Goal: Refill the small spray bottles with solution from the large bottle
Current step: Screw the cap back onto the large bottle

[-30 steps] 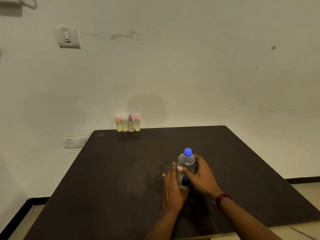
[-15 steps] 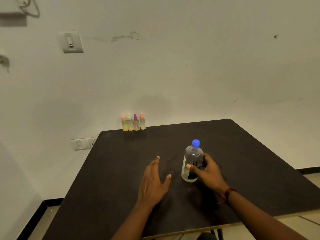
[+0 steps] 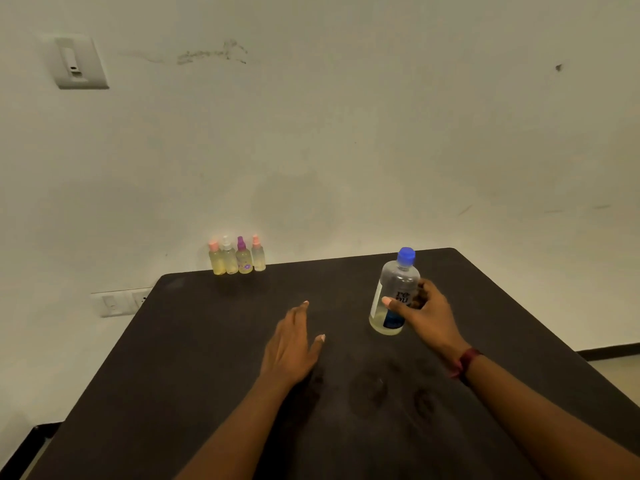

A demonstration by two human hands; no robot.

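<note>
Head view: right hand (image 3: 427,315) grips clear blue-capped plastic large bottle (image 3: 393,292) upright on dark desk (image 3: 207,341); left hand (image 3: 291,344) hovers, fingers straight.

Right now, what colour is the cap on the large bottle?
The cap is blue, seen best in the head view.

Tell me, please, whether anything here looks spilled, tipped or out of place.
Nothing stands out: the right hand grips the capped large bottle standing on the table, and the four small spray bottles stand upright at its far edge.
</note>
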